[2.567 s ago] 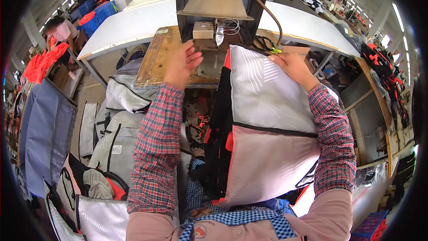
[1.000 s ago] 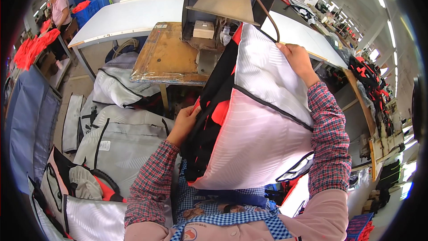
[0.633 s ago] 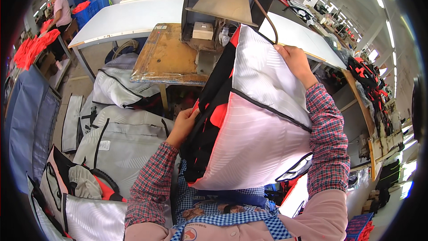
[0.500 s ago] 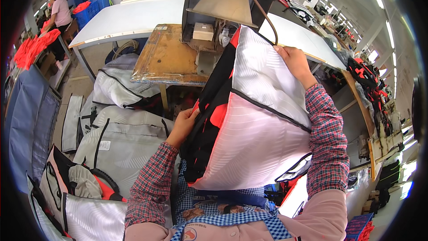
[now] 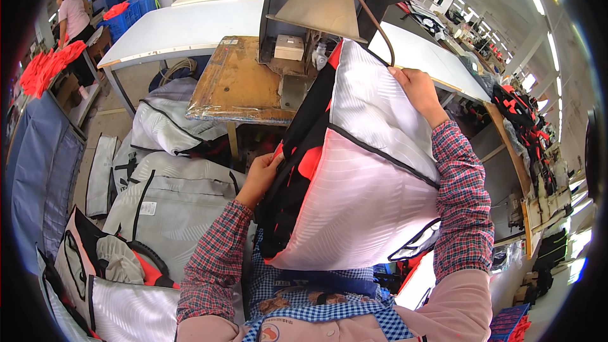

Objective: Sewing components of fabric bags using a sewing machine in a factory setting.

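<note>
Between my hands hangs a large silver-white fabric bag (image 5: 364, 202) with black binding and red and black parts along its left side. My right hand (image 5: 418, 92) is closed on its upper right edge, the thumb lying on the silver face. My left hand (image 5: 261, 177) pinches the black and red fabric at the left edge; some of those fingers are hidden behind it. The bag's top corner reaches up beneath a wide beige metal funnel hood (image 5: 316, 0), in front of a machine on a wooden worktop (image 5: 237, 82). Whether the corner touches the machine, I cannot tell.
Similar silver bags (image 5: 171, 209) lie heaped at my left, beside a blue-grey cloth-covered rack (image 5: 41, 171). White tables (image 5: 190, 25) stand behind the worktop. A brown hose (image 5: 373, 12) hangs by the hood. At the far left stands another person (image 5: 75, 16) near blue crates (image 5: 130, 16).
The bag and my hands stay almost in place; its right side has shifted very slightly left with my right forearm. The person at the far left has straightened a little.
</note>
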The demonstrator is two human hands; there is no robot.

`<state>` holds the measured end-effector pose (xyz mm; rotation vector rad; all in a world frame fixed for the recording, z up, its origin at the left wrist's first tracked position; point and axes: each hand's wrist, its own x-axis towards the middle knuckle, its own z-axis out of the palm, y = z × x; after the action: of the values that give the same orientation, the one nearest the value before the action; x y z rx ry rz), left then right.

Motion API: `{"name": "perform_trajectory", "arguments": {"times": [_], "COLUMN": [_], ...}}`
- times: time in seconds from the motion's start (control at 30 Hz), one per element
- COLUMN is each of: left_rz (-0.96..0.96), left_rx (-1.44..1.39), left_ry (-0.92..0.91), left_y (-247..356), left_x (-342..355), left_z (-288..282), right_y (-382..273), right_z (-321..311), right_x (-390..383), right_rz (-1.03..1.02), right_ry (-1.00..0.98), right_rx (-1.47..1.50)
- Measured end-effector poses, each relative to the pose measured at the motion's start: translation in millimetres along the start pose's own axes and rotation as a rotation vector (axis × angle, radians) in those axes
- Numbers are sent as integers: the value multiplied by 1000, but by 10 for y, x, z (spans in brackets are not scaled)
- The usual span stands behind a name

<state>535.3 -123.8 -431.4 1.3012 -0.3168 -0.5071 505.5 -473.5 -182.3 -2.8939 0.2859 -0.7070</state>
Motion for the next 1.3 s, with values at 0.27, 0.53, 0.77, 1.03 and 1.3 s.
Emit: {"name": "perform_trajectory", "arguments": {"times": [0.27, 0.53, 0.77, 1.03, 1.3], "left_rz": [-8, -95, -129, -13, -14], "left_rx": [-39, -234, -393, -267, -56], "left_ry": [-21, -95, -175, -300, -258], "left_y": [58, 156, 302, 556, 608], "left_x": [-22, -637, -1006, -1336, -1555], "left_z": [9, 122, 355, 744, 1043], "right_y": [-7, 139, 292, 531, 929], "right_z": [-64, -383, -886, -2037, -4444], "right_x": [-6, -469, -1150, -2121, -4014], "right_rz": [41, 79, 101, 191, 376], "right_ry": [-35, 3, 84, 458, 846], "right_rx": [-27, 71, 91, 77, -651]}}
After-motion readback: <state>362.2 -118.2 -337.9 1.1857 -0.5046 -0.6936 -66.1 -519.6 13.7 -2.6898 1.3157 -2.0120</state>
